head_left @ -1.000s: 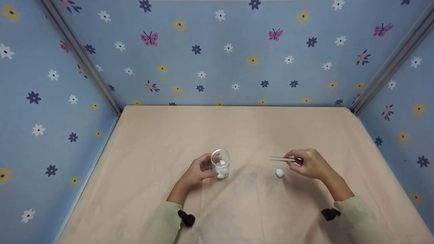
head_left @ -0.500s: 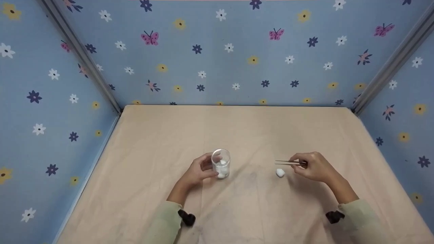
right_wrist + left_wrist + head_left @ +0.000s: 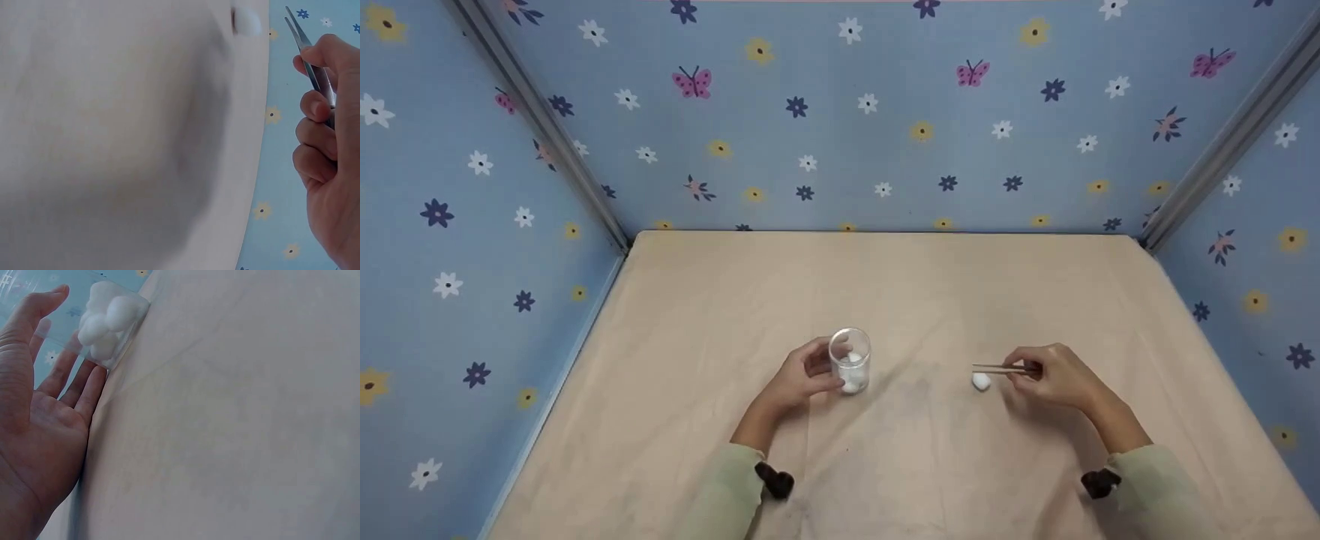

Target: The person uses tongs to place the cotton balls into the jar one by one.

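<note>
My left hand [image 3: 795,384] grips a clear glass [image 3: 861,366] from its left side, thumb in front and fingers behind. Several white cotton balls [image 3: 109,318] are heaped at the bottom of the glass, which stands upright on the cloth. Thumb and fingers of my right hand [image 3: 1056,375] pinch metal tweezers [image 3: 996,369], held level and pointing left. Their two tips are slightly apart with nothing between them. A single cotton ball [image 3: 981,382] lies on the cloth, just below the tweezer tips in the head view; the right wrist view shows it apart from them.
A beige cloth [image 3: 735,300] with faint creases covers the table. Blue panels [image 3: 885,150] printed with flowers and butterflies rise at the back and both sides, joined by grey corner posts [image 3: 540,127]. Dark wrist-worn cameras [image 3: 776,481] sit at both sleeves.
My right hand has moved slightly right and toward the front, bringing the tweezers down close over the loose cotton ball. The left hand and the glass have stayed in place.
</note>
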Tool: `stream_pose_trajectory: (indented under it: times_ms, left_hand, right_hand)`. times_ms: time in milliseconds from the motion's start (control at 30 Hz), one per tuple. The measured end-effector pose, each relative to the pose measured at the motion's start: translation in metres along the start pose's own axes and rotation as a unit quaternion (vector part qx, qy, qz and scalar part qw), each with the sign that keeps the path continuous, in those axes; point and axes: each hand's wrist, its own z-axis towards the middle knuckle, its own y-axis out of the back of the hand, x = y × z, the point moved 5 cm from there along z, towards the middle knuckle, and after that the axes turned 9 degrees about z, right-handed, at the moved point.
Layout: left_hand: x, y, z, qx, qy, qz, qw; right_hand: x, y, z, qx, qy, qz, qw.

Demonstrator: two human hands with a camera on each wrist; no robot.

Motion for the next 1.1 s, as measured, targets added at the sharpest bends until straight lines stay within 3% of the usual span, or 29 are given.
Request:
stream_pose_trajectory:
  times_ms: [300, 900, 1100]
  left_hand:
    - [0.001, -0.001, 0.002, -0.002, 0.000, 0.003, 1.0000]
    - [0.000, 0.000, 0.001, 0.003, -0.014, 0.004, 0.9999]
    - [0.000, 0.000, 0.002, 0.004, -0.007, 0.010, 0.9999]
  right_hand:
    - [-0.008, -0.002, -0.005, 0.016, -0.013, 0.005, 0.9998]
    - [-0.019, -0.008, -0.008, 0.050, -0.092, 0.004, 0.9945]
    - [-0.018, -0.008, -0.007, 0.061, -0.093, 0.013, 0.9937]
